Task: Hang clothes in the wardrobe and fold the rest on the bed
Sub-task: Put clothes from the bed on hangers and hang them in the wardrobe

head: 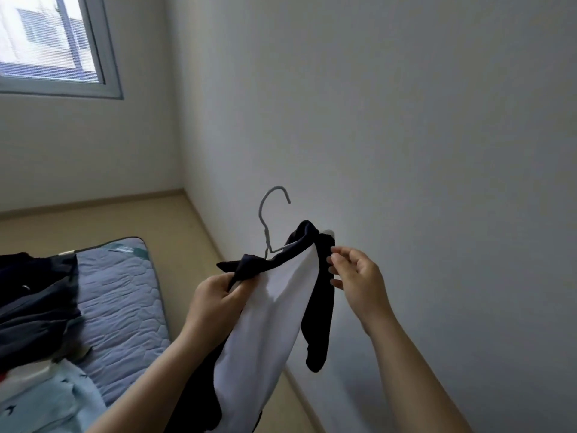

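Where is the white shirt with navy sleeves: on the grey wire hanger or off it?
On the hanger: its hook sticks up above the shirt, whose shoulders the left hand and right hand grip.

One wide view from the person's head, facing forward and somewhat down into a room corner, tilted so the wall (pixel 406 120) leans across the right half. From the bottom edge the left hand (pixel 215 295) and right hand (pixel 359 276) reach in and hold the shirt (pixel 281 292) with its hanger (pixel 266 237) close to the lens, just below centre. The bed (pixel 125 292) lies lower left, cut by the edge, the floor (pixel 175 220) runs past it to the corner, and the window (pixel 46 35) sits farthest, top left
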A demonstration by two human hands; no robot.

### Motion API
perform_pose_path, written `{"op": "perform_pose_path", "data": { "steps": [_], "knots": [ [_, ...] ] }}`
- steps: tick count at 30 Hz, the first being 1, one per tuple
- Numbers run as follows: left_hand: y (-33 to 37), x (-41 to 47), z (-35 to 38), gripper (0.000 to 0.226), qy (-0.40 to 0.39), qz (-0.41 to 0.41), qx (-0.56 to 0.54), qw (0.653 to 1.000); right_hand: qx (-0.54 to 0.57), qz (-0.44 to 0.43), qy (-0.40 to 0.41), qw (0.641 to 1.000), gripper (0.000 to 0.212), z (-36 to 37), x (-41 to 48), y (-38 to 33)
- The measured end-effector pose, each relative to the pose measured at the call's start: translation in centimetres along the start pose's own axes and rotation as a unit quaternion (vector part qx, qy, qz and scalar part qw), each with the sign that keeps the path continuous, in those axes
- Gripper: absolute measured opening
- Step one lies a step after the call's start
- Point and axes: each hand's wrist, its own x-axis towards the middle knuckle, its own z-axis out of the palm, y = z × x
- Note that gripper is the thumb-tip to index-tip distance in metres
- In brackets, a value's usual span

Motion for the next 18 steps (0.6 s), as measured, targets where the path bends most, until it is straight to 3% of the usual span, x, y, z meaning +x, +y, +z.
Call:
{"op": "perform_pose_path", "data": {
  "steps": [5,11,15,18],
  "knots": [
    [0.1,5.9,1.4,0.051,0.047,0.022,0.031,0.998,0.004,-0.033,-0.057,0.998,0.015,1.9,9.3,0.8],
    [-0.1,11.8,0.2,0.049,0.107,0.005,0.051,0.993,-0.028,-0.114,-0.15,0.982,0.025,6.6,19.4,0.4],
    [-1.6,15.2,-1.8,0.042,0.148,0.006,0.042,0.988,-0.046,-0.124,-0.165,0.977,0.042,11.5,25.1,0.6],
    [-3.5,19.0,-3.8,0.044,0.157,-0.007,0.036,0.987,-0.054,-0.141,-0.208,0.966,0.025,16.4,29.5,0.4]
  ]
}}
